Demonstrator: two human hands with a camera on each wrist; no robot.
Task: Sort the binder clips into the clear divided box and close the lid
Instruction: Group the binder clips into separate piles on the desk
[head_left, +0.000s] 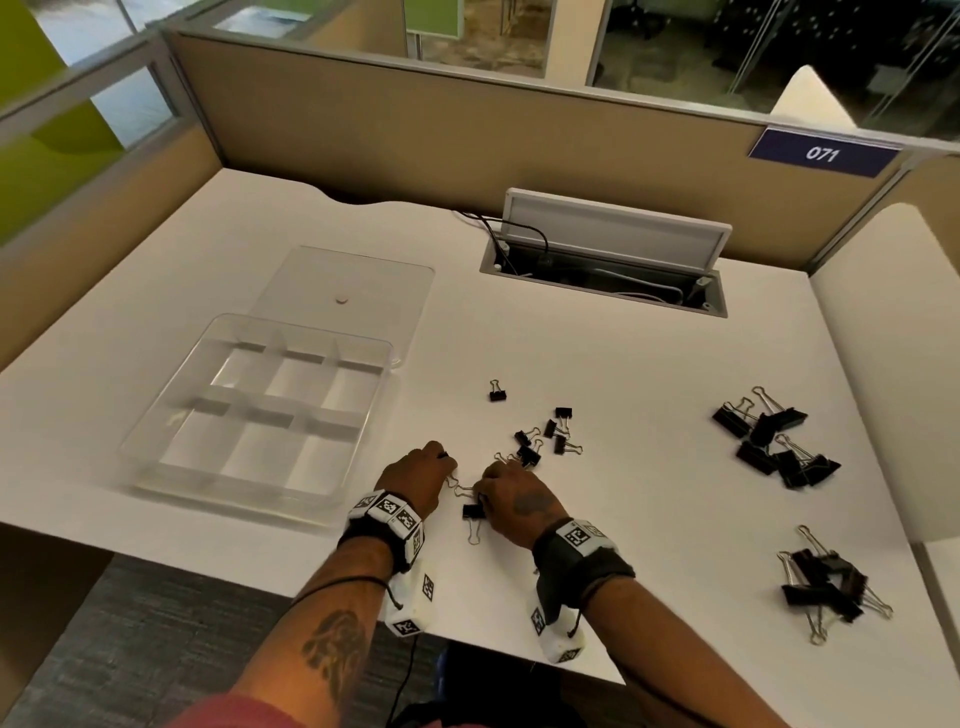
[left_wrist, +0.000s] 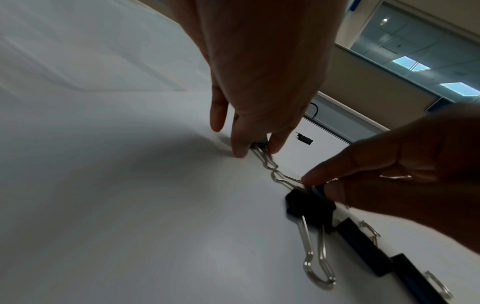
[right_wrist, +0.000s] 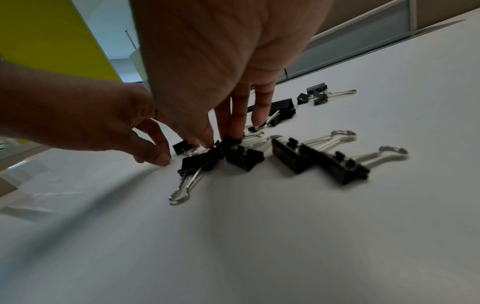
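The clear divided box (head_left: 156, 441) stands open with bare compartments at the left of the white desk, its lid (head_left: 363, 270) lying flat behind it. Small black binder clips (head_left: 545, 436) are scattered at the centre. My left hand (head_left: 447, 462) pinches one small clip (left_wrist: 259, 145) on the desk between thumb and fingers. Close to its right, my right hand (head_left: 483, 491) pinches another small clip (right_wrist: 228, 142). The two clips' wire handles (left_wrist: 272, 170) look hooked together between my hands. A further clip (head_left: 472, 512) lies just below them, its handles pointing toward me.
Two heaps of large black binder clips lie at the right, one farther back (head_left: 774, 441) and one near the front edge (head_left: 826, 587). A lone small clip (head_left: 497, 391) sits beyond the hands. An open cable hatch (head_left: 602, 270) with cords is at the back.
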